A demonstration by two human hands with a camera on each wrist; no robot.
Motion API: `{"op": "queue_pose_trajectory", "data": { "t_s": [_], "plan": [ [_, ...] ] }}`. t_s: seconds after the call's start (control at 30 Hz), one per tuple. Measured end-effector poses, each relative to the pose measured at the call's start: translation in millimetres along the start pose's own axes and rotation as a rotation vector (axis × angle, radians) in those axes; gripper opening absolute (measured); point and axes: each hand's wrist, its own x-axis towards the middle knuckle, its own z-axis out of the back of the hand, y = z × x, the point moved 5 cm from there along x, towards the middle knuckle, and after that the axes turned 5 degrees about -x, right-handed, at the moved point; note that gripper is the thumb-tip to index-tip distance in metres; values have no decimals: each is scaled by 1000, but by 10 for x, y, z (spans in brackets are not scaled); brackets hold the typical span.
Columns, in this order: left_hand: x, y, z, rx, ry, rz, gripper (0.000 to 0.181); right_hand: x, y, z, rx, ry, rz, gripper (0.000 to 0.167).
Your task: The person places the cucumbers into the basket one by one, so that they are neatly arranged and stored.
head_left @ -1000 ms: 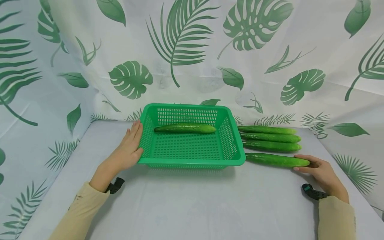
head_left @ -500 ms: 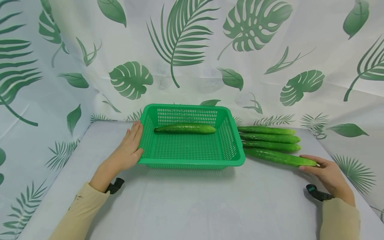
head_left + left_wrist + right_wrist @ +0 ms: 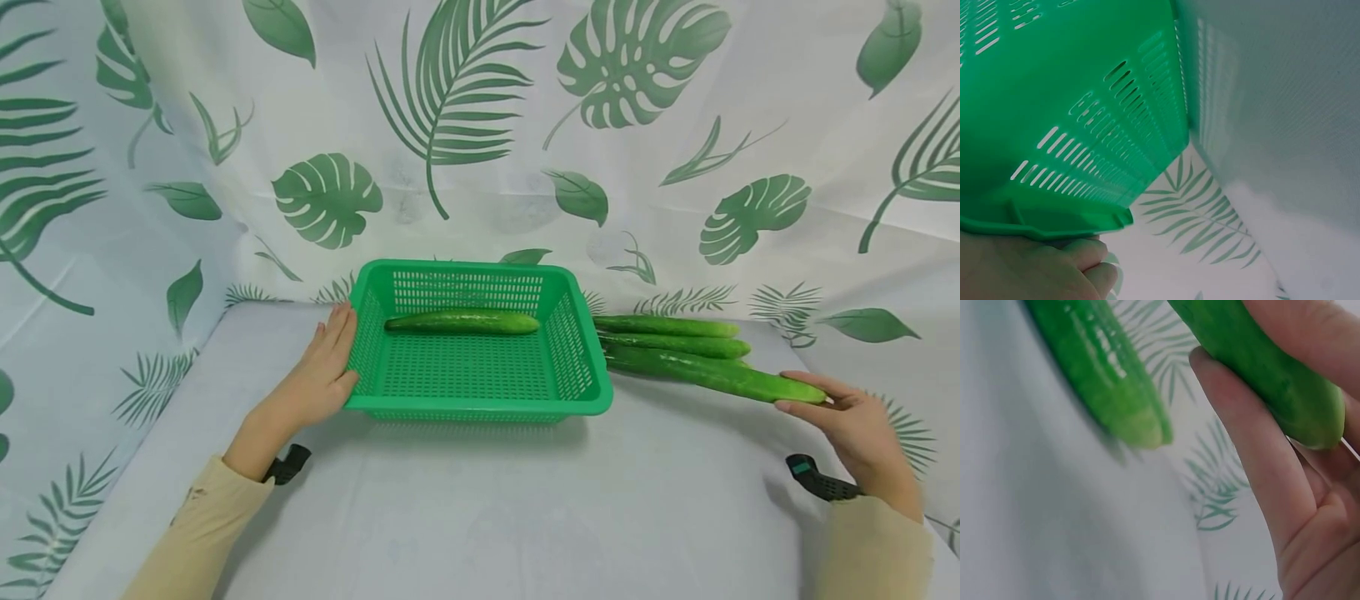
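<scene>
In the head view, the green basket (image 3: 480, 406) stands mid-table with one cucumber (image 3: 465, 322) lying inside along its back. My left hand (image 3: 318, 367) rests with straight fingers against the basket's left side; the left wrist view shows that hand (image 3: 1041, 269) under the rim (image 3: 1041, 234). At the right, my right hand (image 3: 855, 425) pinches the near end of a cucumber (image 3: 720, 374), raised off the table at that end. The right wrist view shows the thumb and fingers of this hand (image 3: 1297, 487) around the cucumber's tip (image 3: 1304, 409).
Other cucumbers (image 3: 675, 325) lie side by side right of the basket, their left ends close to its wall. A leaf-printed cloth (image 3: 480, 125) rises behind and beside the white table (image 3: 525, 508).
My right hand has moved right and slightly up, drawing the pinched cucumber with it and lifting its end; it now overlaps the lowest cucumber of the row. My left hand and the basket have stayed put.
</scene>
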Motion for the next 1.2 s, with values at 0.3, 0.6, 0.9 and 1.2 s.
{"op": "queue_pose_trajectory", "data": {
  "t_s": [0.3, 0.6, 0.9, 1.2],
  "plan": [
    [3, -10, -13, 3, 4, 3, 75, -80, 232, 1, 322, -80, 30, 48],
    [6, -6, -26, 0, 0, 4, 74, 20, 555, -12, 343, -118, 57, 48],
    [2, -9, -10, -4, -1, 4, 74, 226, 1020, -182, 330, -61, 86, 53],
    [1, 5, -9, -4, -3, 2, 75, 428, 1484, -550, 344, 13, 98, 45]
  ]
}}
